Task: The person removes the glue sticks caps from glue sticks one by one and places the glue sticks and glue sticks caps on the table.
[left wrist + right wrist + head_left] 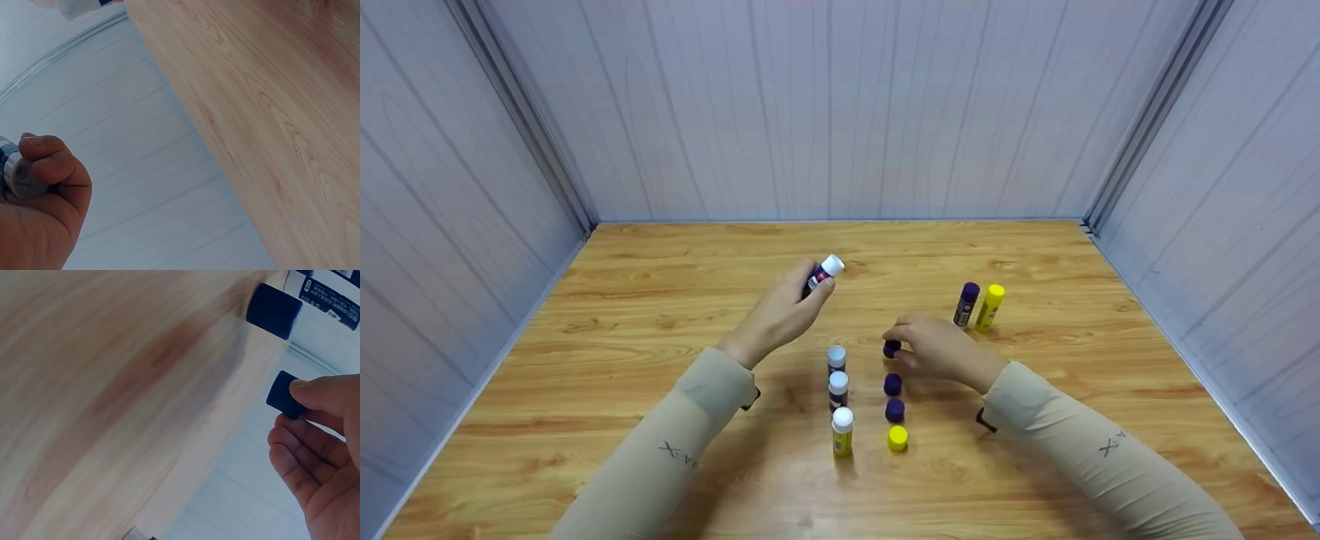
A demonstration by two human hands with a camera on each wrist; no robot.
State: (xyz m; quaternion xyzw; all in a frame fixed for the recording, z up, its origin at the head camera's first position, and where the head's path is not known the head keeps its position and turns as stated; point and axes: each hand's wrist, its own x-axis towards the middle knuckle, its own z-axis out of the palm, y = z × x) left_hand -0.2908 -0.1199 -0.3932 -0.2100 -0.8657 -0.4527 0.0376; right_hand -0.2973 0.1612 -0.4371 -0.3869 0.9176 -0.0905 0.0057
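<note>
My left hand (pixel 780 311) is raised over the table and grips a dark-purple glue stick (pixel 820 279), its cap off and white top tilted up to the right. In the left wrist view, the fingers curl round its pale base (pixel 25 179). Thumb and fingers of my right hand (pixel 941 349) pinch a dark purple cap (pixel 285 395), low over the table. Nearer me, two more purple caps (pixel 893 385) and a yellow cap (pixel 898 438) continue the row. Left of them stand two uncapped purple glue sticks (pixel 838 390) and an uncapped yellow glue stick (pixel 842 435).
A capped purple glue stick (pixel 967 305) and a capped yellow one (pixel 991 308) stand side by side beyond my right hand. Pale panelled walls (pixel 840 112) enclose the wooden table (pixel 660 262) at the back and both sides.
</note>
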